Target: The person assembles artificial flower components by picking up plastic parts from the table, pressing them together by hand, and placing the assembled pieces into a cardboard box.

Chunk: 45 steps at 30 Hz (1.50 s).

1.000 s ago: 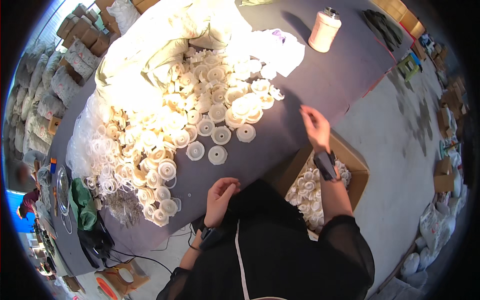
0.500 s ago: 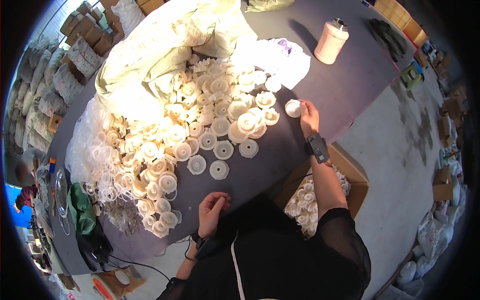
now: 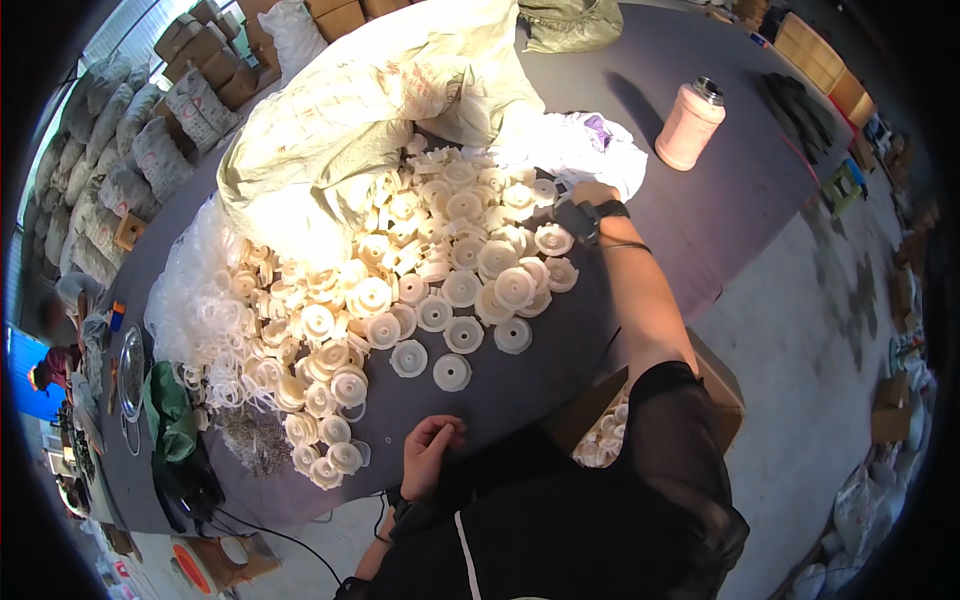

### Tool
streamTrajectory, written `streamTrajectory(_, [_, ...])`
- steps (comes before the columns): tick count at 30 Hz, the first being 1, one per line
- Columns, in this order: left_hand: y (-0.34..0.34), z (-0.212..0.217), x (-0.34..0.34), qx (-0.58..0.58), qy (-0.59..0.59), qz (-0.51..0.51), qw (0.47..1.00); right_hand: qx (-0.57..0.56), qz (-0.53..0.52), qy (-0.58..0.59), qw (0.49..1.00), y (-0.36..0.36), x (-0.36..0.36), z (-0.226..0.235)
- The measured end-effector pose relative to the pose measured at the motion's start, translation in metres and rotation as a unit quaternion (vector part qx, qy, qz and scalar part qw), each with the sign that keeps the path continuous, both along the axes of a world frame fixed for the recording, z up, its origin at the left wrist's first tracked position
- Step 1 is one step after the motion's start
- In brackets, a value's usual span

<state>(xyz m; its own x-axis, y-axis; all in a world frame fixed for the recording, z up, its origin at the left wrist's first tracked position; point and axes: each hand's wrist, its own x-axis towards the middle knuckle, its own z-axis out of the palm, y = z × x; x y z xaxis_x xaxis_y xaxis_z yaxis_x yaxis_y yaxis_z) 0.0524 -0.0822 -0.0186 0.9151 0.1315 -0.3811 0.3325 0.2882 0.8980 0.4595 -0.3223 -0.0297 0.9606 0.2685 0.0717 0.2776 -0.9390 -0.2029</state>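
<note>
The right hand (image 3: 592, 192) is stretched to the far edge of the heap of white plastic discs (image 3: 440, 270); whether its grip is closed on a disc cannot be told, as the fingers are hidden. The left hand (image 3: 428, 455) is loosely curled and seemingly empty, rested on the dark surface (image 3: 520, 390) near the body. A pink bottle (image 3: 688, 124) is stood beyond, and a cardboard box (image 3: 720, 385) is seen below the surface edge.

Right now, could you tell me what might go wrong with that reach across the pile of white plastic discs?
The right hand stretches to the far side of the white discs, so the forearm could sweep loose ones off the table edge. The pink bottle stands upright near that arm and might tip if knocked.
</note>
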Motion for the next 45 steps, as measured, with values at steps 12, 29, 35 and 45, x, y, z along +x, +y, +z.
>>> streamTrajectory(12, [-0.005,0.002,0.004,-0.003,-0.013,0.005,1.000,0.704,0.002,0.192,0.684,-0.057,-0.122,0.053])
streamTrajectory(29, [-0.047,0.000,0.063,0.053,-0.189,-0.118,0.973,0.779,-0.033,0.321,0.537,0.070,-0.336,0.005])
streamTrajectory(35, [-0.065,0.003,0.092,0.104,-0.235,-0.126,0.958,0.842,-0.117,0.337,0.404,0.066,-0.313,-0.027])
streamTrajectory(45, [-0.044,0.010,0.099,0.261,-0.275,-0.210,0.901,0.811,-0.147,0.283,0.491,0.055,-0.312,-0.024])
